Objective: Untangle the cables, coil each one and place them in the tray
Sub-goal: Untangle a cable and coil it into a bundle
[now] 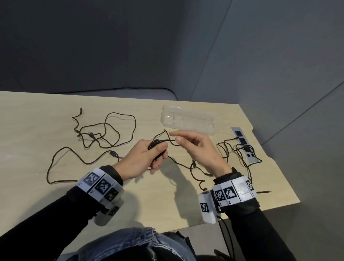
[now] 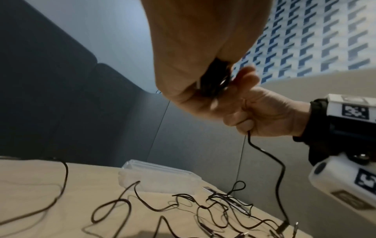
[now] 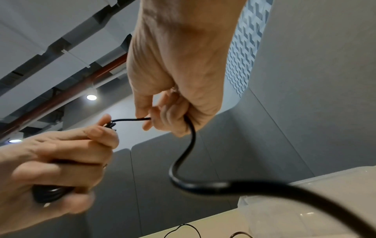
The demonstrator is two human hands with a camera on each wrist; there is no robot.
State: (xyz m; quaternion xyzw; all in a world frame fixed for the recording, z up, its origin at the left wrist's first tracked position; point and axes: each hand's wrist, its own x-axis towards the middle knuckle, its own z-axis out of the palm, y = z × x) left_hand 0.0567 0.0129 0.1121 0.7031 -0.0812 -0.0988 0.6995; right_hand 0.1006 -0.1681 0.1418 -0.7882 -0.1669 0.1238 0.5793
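A person's left hand (image 1: pixel 143 158) clenched a small coil of black cable (image 1: pixel 155 145) above the middle of the light wooden table (image 1: pixel 30 119), thumb pressed over the loops. The right hand (image 1: pixel 199 149) pinched the same cable's free run just beside the coil, the slack dropping from that grip to the table. Loose black cables (image 1: pixel 107 132) sprawled toward the table's left edge and more (image 1: pixel 240 149) near its right edge over a power strip (image 1: pixel 242 141). The clear plastic tray (image 1: pixel 188 120) sat by the far edge.
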